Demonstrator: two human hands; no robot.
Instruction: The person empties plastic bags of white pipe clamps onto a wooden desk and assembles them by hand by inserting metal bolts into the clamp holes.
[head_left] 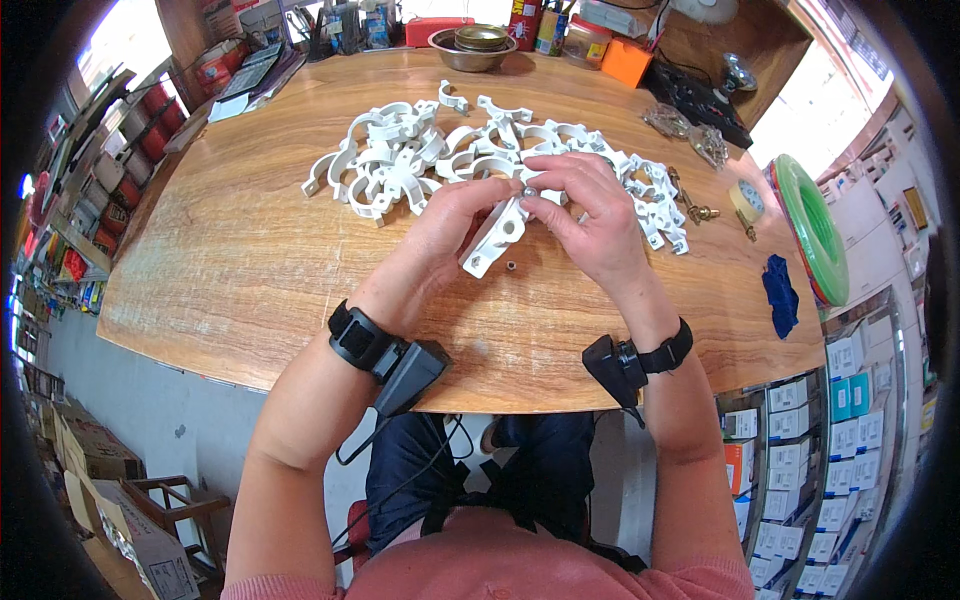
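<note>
A white pipe clamp (490,245) with bolt holes is held in the fingers of my left hand (440,230), just above the table. At its far end my right hand (597,215) pinches a small shiny metal fastener (530,192) between thumb and forefinger. Whether this is a bolt head or a nut is too small to tell. A little nut (511,266) lies on the wood beside the clamp's near end. Behind my hands spreads a heap of white clamp halves (395,165), partly hidden by my fingers.
Brass-coloured bolts (700,212), a tape roll (746,199) and a dark blue cloth (780,296) lie on the right of the wooden table (230,270). Bags of hardware (668,121) sit behind them. Metal bowls (472,48) and an orange box (626,64) line the back.
</note>
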